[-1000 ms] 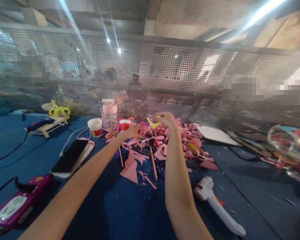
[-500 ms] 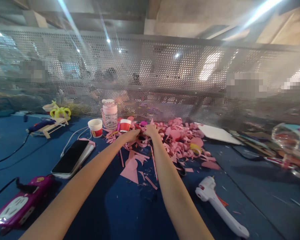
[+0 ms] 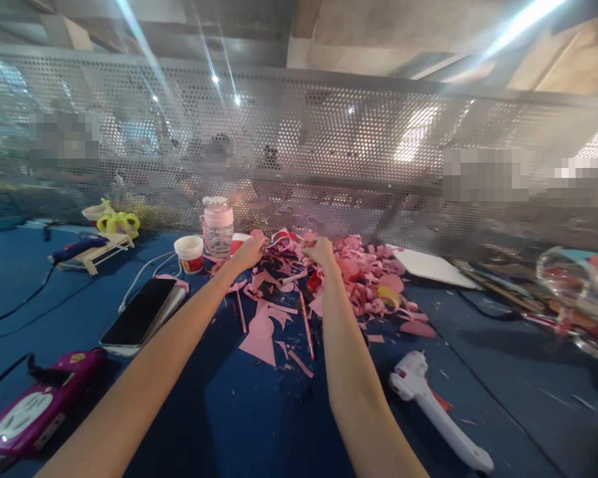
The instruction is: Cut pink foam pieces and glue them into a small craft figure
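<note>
A heap of pink paper scraps [image 3: 353, 269], curled strips and cut discs, lies at the back middle of the blue table. At its left side is my left hand [image 3: 252, 253], its fingers bent together among the scraps beside a red-and-white paper cup [image 3: 239, 243] that it partly covers. My right hand [image 3: 321, 253] reaches into the middle of the heap with curled fingertips turned left. Pale loops of paper show between the two hands; what the fingertips grip is too small to make out. A pink pencil [image 3: 307, 326] and flat pink offcuts [image 3: 260, 333] lie nearer me.
At left are a phone [image 3: 140, 315], a purple power strip [image 3: 42, 401], another paper cup [image 3: 189, 253] and a pink-lidded bottle [image 3: 219, 227]. A white glue gun [image 3: 436, 408] lies at right. Behind stands a perforated metal screen [image 3: 303, 146]; a white board [image 3: 431, 267] rests before it.
My hands have moved apart, the left one leftward in front of the cup, the right one rightward. Scraps between them have spread, uncovering more of the table and pale paper loops.
</note>
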Tool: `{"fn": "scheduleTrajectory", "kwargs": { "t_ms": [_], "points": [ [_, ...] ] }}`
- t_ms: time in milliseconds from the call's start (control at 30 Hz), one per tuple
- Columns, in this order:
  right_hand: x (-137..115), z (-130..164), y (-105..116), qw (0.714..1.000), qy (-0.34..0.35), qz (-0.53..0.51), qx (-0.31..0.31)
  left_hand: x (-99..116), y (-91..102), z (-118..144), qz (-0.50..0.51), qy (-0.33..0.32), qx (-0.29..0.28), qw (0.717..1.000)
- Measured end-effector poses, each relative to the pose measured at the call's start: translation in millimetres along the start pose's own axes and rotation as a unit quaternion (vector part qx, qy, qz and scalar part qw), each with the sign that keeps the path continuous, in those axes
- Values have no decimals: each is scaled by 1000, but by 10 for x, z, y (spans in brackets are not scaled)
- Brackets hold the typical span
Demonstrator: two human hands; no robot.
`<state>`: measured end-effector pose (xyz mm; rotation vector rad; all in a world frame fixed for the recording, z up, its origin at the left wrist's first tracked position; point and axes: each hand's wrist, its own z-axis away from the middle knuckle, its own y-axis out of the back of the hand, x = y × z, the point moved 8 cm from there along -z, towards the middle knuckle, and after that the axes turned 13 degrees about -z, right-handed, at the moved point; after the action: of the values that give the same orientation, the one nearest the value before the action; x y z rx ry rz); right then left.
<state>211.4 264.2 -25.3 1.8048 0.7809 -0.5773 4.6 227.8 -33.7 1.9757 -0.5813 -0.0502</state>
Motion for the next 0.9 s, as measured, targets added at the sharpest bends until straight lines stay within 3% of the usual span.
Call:
{"fn": "scheduleTrajectory", "kwargs": {
  "t_ms": [167,267,500,700,900],
  "points": [
    [-36,-53,366,994,16,-74,82,-93,152,-45,15,20,37,999],
    [-68,-69,491,989,24,-108,98,-140,237,-64,29,24,54,998],
    [-170,-34,547,982,54,-169,71,-212,303,-62,71,14,70,995],
    [-399,-8,594,969,99,-224,24,-236,424,-98,106,35,118,987],
    [-675,13,737,952,165,-250,62,-136,676,-108,173,56,183,966]
  ]
}}
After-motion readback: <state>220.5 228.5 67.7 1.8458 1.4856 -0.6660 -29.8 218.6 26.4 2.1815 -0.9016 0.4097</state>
